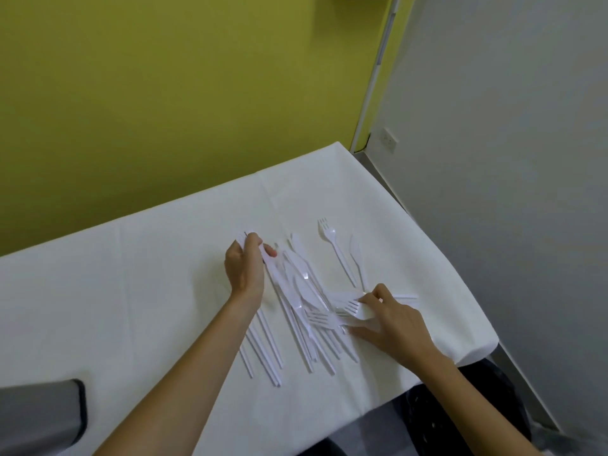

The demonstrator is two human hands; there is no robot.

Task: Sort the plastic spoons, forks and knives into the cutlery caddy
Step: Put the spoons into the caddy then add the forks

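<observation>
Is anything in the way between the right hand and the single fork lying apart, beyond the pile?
Nothing visible. The fork lies alone on the white cloth, a knife beside it, not over it. The right hand, just short of its handle end, holds other forks.

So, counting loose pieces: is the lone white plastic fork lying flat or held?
Flat: the white plastic fork rests on the white tablecloth, untouched.
</observation>
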